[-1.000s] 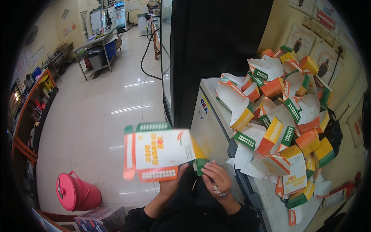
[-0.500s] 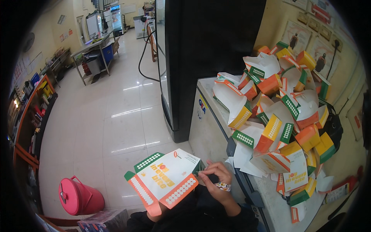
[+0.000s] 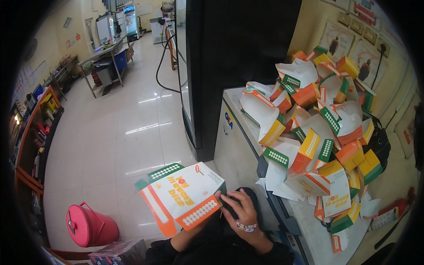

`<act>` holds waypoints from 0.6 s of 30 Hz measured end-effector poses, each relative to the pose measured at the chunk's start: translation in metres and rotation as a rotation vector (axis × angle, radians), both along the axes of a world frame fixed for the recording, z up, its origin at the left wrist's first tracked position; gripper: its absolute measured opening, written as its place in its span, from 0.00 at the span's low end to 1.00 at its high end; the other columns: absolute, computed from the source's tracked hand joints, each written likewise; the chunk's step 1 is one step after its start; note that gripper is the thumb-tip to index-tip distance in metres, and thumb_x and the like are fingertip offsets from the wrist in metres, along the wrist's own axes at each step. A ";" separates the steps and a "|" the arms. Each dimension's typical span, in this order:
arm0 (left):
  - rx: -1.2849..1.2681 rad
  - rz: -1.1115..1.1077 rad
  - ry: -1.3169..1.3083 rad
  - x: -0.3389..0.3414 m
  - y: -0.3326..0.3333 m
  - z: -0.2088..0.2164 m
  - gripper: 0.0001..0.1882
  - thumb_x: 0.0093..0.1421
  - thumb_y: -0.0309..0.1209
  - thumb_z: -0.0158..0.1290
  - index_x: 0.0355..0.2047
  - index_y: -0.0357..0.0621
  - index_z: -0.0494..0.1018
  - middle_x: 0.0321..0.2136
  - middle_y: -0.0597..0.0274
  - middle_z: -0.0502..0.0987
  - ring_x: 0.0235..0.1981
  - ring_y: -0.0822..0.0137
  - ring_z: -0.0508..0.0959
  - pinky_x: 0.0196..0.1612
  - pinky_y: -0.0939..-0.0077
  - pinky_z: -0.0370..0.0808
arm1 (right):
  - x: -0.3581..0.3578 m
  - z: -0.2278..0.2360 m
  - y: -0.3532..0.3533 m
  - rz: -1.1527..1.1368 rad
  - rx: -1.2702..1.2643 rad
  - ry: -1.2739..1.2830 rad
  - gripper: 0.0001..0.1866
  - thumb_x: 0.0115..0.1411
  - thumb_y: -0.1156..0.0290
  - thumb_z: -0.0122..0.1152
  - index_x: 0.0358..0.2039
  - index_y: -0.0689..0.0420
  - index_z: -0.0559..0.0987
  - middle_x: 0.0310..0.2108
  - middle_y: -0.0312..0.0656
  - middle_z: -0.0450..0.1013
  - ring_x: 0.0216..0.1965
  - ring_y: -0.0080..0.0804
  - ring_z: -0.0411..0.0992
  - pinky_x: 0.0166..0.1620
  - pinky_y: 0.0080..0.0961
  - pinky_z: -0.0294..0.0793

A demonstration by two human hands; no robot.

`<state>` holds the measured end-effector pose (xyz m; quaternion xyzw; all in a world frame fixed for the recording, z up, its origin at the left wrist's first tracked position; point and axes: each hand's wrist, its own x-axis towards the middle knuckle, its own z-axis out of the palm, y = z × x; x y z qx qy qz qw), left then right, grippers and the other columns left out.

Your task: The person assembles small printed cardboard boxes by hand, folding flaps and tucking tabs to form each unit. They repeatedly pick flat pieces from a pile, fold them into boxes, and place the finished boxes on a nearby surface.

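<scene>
A partly folded cardboard food box [image 3: 187, 190], white with orange and green edge panels and yellow lettering, is held tilted in front of my body. My left hand [image 3: 189, 238] supports it from beneath; its wrist shows below the orange panel, while most of its fingers are hidden behind the card. At the box's right corner, my right hand [image 3: 240, 211] has its thumb and fingers closed around the small dark green flap. A patterned band [image 3: 246, 227] circles the right wrist.
A heap of similar boxes [image 3: 309, 145] covers the white chest freezer [image 3: 236, 132] on my right. Beyond it stands a tall black cabinet [image 3: 247, 44]. A pink lidded bucket [image 3: 95, 225] sits on the tiled floor at lower left, near a plastic-wrapped pack [image 3: 119, 254].
The box has shifted slightly left and up, with its right corner folded further in. My right hand has moved a little left and down with the corner flap.
</scene>
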<state>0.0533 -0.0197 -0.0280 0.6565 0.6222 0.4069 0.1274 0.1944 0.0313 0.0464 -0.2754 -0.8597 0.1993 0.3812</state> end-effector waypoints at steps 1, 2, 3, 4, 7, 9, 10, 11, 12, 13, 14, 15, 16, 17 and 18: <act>-0.009 -0.012 0.013 0.002 0.000 -0.004 0.14 0.55 0.31 0.58 0.41 0.40 0.73 0.41 0.61 0.76 0.41 0.63 0.76 0.43 0.68 0.71 | 0.003 0.003 0.001 0.006 0.004 0.036 0.24 0.48 0.73 0.65 0.48 0.58 0.73 0.46 0.44 0.67 0.50 0.42 0.67 0.56 0.44 0.63; -0.026 -0.022 0.015 0.002 0.000 -0.008 0.14 0.55 0.31 0.57 0.41 0.40 0.73 0.41 0.61 0.76 0.41 0.63 0.76 0.44 0.68 0.71 | 0.004 0.006 0.000 0.062 0.063 0.034 0.25 0.47 0.73 0.66 0.48 0.56 0.73 0.47 0.43 0.67 0.51 0.40 0.67 0.56 0.45 0.63; -0.038 -0.033 0.014 0.004 0.001 -0.013 0.14 0.55 0.32 0.57 0.41 0.40 0.73 0.41 0.61 0.76 0.41 0.63 0.76 0.44 0.68 0.71 | 0.005 0.008 -0.001 0.112 0.121 0.038 0.25 0.46 0.72 0.67 0.48 0.55 0.73 0.48 0.42 0.67 0.51 0.39 0.66 0.57 0.45 0.62; -0.056 -0.044 0.005 0.005 0.001 -0.016 0.14 0.55 0.32 0.57 0.41 0.40 0.73 0.41 0.61 0.76 0.41 0.63 0.76 0.44 0.68 0.71 | 0.005 0.010 -0.003 0.161 0.172 0.016 0.26 0.45 0.71 0.68 0.47 0.54 0.73 0.49 0.41 0.67 0.52 0.38 0.66 0.57 0.45 0.62; -0.095 -0.084 -0.004 0.009 0.006 -0.020 0.14 0.55 0.32 0.57 0.40 0.40 0.73 0.41 0.61 0.77 0.42 0.63 0.77 0.45 0.67 0.71 | -0.001 0.014 -0.005 0.248 0.319 0.089 0.20 0.45 0.73 0.67 0.41 0.53 0.77 0.43 0.40 0.71 0.47 0.35 0.71 0.50 0.34 0.71; -0.096 -0.098 -0.053 0.009 0.006 -0.011 0.14 0.55 0.33 0.57 0.40 0.41 0.74 0.41 0.62 0.77 0.42 0.62 0.77 0.45 0.67 0.71 | -0.004 0.015 -0.002 0.236 0.338 0.151 0.15 0.46 0.74 0.66 0.37 0.55 0.78 0.38 0.39 0.74 0.41 0.35 0.73 0.45 0.31 0.74; -0.079 -0.110 -0.100 0.008 0.006 -0.004 0.14 0.55 0.33 0.57 0.40 0.41 0.74 0.41 0.62 0.77 0.42 0.62 0.77 0.45 0.67 0.71 | -0.004 0.015 0.002 0.198 0.321 0.192 0.13 0.46 0.76 0.65 0.35 0.56 0.78 0.35 0.39 0.75 0.38 0.35 0.75 0.42 0.30 0.75; -0.055 -0.112 -0.174 0.007 0.003 0.006 0.14 0.55 0.33 0.57 0.40 0.41 0.74 0.41 0.62 0.77 0.42 0.62 0.77 0.46 0.66 0.71 | -0.004 0.016 0.006 0.157 0.315 0.201 0.10 0.47 0.77 0.65 0.33 0.58 0.78 0.32 0.39 0.76 0.34 0.36 0.76 0.39 0.29 0.77; -0.020 -0.117 -0.254 0.002 0.001 0.017 0.13 0.55 0.33 0.57 0.40 0.41 0.74 0.41 0.62 0.77 0.43 0.62 0.77 0.46 0.66 0.70 | -0.004 0.016 0.010 0.149 0.262 0.258 0.11 0.46 0.78 0.65 0.33 0.58 0.77 0.32 0.40 0.76 0.33 0.36 0.76 0.38 0.29 0.76; 0.005 -0.111 -0.411 0.000 -0.005 0.029 0.14 0.56 0.36 0.56 0.39 0.39 0.74 0.40 0.59 0.76 0.46 0.62 0.74 0.50 0.68 0.67 | -0.003 0.016 0.015 0.136 0.221 0.285 0.11 0.45 0.79 0.65 0.32 0.59 0.77 0.32 0.40 0.76 0.32 0.36 0.76 0.38 0.29 0.76; 0.058 -0.111 -0.540 -0.003 -0.007 0.040 0.14 0.56 0.34 0.56 0.39 0.39 0.73 0.40 0.59 0.75 0.46 0.64 0.74 0.49 0.69 0.67 | -0.002 0.017 0.018 0.106 0.167 0.319 0.12 0.44 0.80 0.65 0.32 0.60 0.77 0.32 0.41 0.76 0.32 0.37 0.76 0.37 0.29 0.75; 0.112 -0.110 -0.668 -0.008 -0.009 0.051 0.14 0.55 0.32 0.56 0.39 0.38 0.71 0.41 0.58 0.75 0.46 0.66 0.73 0.48 0.70 0.68 | -0.003 0.017 0.019 0.095 0.152 0.333 0.12 0.43 0.82 0.65 0.31 0.59 0.77 0.32 0.41 0.76 0.32 0.37 0.75 0.36 0.28 0.74; 0.167 -0.106 -0.796 -0.012 -0.011 0.061 0.14 0.54 0.29 0.56 0.40 0.38 0.70 0.41 0.58 0.74 0.45 0.68 0.73 0.48 0.71 0.68 | -0.003 0.017 0.019 0.106 0.134 0.304 0.12 0.43 0.82 0.65 0.31 0.58 0.78 0.32 0.41 0.77 0.32 0.37 0.75 0.36 0.27 0.74; 0.179 -0.167 -0.951 -0.017 -0.013 0.069 0.14 0.55 0.29 0.56 0.40 0.37 0.69 0.40 0.56 0.74 0.46 0.67 0.72 0.49 0.72 0.67 | -0.004 0.018 0.018 0.121 0.115 0.276 0.11 0.43 0.82 0.66 0.30 0.58 0.78 0.32 0.41 0.77 0.32 0.36 0.75 0.36 0.27 0.74; 0.193 -0.226 -1.106 -0.021 -0.014 0.076 0.15 0.55 0.28 0.56 0.41 0.35 0.68 0.40 0.54 0.74 0.47 0.67 0.72 0.50 0.72 0.67 | -0.004 0.018 0.017 0.141 0.099 0.263 0.11 0.43 0.81 0.66 0.30 0.57 0.78 0.33 0.41 0.77 0.33 0.36 0.75 0.37 0.26 0.74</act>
